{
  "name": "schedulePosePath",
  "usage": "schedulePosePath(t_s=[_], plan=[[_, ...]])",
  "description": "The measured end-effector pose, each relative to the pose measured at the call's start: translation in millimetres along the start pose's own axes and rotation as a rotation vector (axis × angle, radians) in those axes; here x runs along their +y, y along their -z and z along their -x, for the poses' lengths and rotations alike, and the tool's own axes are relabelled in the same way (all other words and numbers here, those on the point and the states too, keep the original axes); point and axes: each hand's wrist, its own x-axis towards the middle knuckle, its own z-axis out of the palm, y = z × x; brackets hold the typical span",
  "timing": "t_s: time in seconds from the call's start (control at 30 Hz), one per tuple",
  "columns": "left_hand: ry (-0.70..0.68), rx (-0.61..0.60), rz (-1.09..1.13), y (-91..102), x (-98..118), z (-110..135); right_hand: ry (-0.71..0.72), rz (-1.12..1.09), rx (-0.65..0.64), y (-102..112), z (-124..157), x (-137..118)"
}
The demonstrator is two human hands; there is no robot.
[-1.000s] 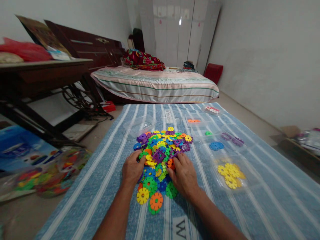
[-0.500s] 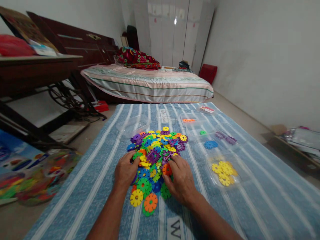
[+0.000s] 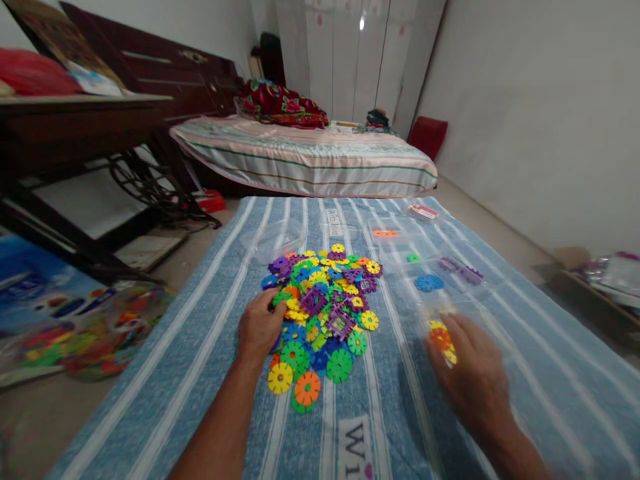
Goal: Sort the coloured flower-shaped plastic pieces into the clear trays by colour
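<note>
A heap of flat plastic snowflake discs [image 3: 320, 313] in yellow, green, blue, purple and orange lies on a blue striped mat [image 3: 210, 347]. My left hand [image 3: 260, 327] rests at the heap's left edge with its fingers curled onto the pieces. My right hand [image 3: 470, 380] is off to the right, motion-blurred, over a clear container of yellow discs [image 3: 443, 333]. An orange disc [image 3: 440, 337] shows at its fingertips.
Clear containers hold sorted discs: blue [image 3: 429, 283], purple [image 3: 460, 269], green [image 3: 413, 258], orange [image 3: 385, 233]. An empty clear tub [image 3: 275, 239] stands behind the heap. A mattress [image 3: 305, 157] lies beyond the mat, a dark table [image 3: 75, 133] and a toy bag [image 3: 90, 333] to the left.
My right hand left the heap and swung right to the yellow-disc container, carrying an orange disc. My left hand stayed at the heap's left edge.
</note>
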Motion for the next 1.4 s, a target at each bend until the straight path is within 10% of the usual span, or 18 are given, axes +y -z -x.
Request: schedulePosePath(t_s=[0.33, 0.67, 1.0, 1.2, 1.4], plan=[[0.017, -0.010, -0.001, -2.4, -3.6, 0.3, 0.174, -0.317, -0.107, -35.0, 14.3, -85.7], [0.016, -0.008, -0.011, 0.1, 0.0, 1.0, 0.160, -0.219, -0.295, -70.3, -12.7, -108.4], [-0.023, 0.024, -0.004, -1.6, -10.6, -7.3, 0.238, -0.311, -0.026, -77.7, -10.9, -112.1], [0.001, 0.010, -0.004, 1.2, -8.5, -9.2, 0.198, -0.406, -0.001, -41.3, -27.1, -91.0], [0.011, -0.001, 0.011, 1.0, -9.0, -9.1, 0.125, -0.035, 0.116, -24.1, -75.4, 9.4]])
